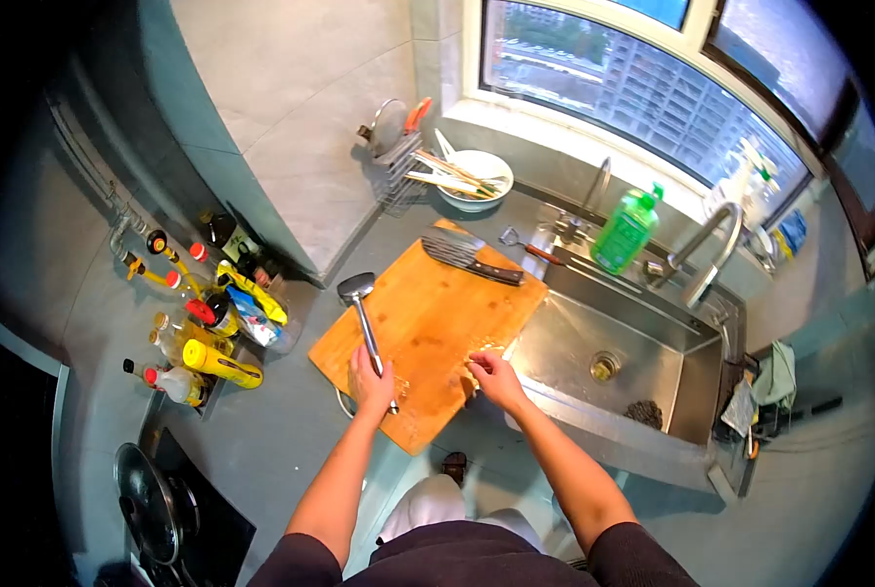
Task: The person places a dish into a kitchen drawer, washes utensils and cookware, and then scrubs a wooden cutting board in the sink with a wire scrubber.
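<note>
- Head view: work looks partway along; small pale bits (401,386) lie ungathered on the cutting board (428,323), and the cleaver (462,259) rests unused at its far end.
- My left hand-side: the left hand (370,380) has its fingers clamped around the mallet (364,319), which slants over the board's left part, head away.
- The right hand (496,378) reaches in low at the board's sink-side edge, fingertips bunched; whether they pinch anything, I can't tell.

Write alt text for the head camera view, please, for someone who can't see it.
A person's left hand holds a metal mallet over a wooden cutting board; their right hand is near its right edge. A knife lies at the far end, with a steel sink to the right.
</note>
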Available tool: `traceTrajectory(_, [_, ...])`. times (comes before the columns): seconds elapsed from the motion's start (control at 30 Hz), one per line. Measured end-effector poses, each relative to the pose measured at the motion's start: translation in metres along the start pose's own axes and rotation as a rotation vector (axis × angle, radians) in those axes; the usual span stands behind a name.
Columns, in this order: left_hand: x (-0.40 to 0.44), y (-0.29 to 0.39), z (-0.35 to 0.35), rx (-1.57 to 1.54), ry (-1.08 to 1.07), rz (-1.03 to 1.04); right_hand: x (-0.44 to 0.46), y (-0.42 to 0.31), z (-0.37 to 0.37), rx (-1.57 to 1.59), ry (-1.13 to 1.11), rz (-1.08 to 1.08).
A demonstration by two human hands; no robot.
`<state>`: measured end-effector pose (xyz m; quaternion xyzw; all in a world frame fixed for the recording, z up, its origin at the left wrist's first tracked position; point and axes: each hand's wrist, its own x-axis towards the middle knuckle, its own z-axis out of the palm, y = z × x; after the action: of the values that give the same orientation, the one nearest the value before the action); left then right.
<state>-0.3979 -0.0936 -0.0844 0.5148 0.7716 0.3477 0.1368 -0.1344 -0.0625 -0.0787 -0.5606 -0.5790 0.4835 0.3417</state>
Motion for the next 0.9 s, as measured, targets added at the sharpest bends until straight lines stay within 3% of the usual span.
traceTrajectory(0.07, [0.021,-0.012,0.001,0.076,0.016,-0.049,0.027,-0.007,0.010,-0.060,-0.055,0.043])
traceTrajectory(0.2, [0.044,0.002,-0.006,0.141,-0.198,-0.105,0.069,-0.038,0.003,-0.483,0.035,-0.170])
traceTrajectory(0.3, [0.054,0.020,-0.009,0.153,-0.269,-0.300,0.115,-0.030,-0.013,-0.790,0.308,-0.405])
traceTrajectory(0.4, [0.058,0.009,0.002,-0.013,-0.232,-0.271,0.160,-0.010,-0.038,-1.096,0.430,-0.440])
traceTrajectory(0.5, [0.048,-0.011,0.027,-0.218,-0.184,-0.259,0.179,-0.006,-0.052,-1.121,0.211,-0.264])
traceTrajectory(0.57, [0.045,-0.010,0.037,-0.354,-0.151,-0.265,0.183,-0.010,-0.052,-1.143,0.138,-0.262])
traceTrajectory(0.63, [0.038,0.017,0.034,-0.507,-0.155,-0.299,0.174,-0.029,-0.051,-1.128,-0.028,-0.162])
traceTrajectory(0.67, [0.035,0.030,0.031,-0.528,-0.182,-0.307,0.176,-0.018,-0.049,-1.123,-0.007,-0.224])
traceTrajectory(0.83, [0.025,0.075,0.026,-0.794,-0.383,-0.420,0.124,-0.041,-0.066,-0.621,-0.176,0.002])
traceTrajectory(0.9, [0.020,0.094,0.035,-0.889,-0.454,-0.444,0.094,-0.032,-0.073,-0.467,-0.126,-0.083])
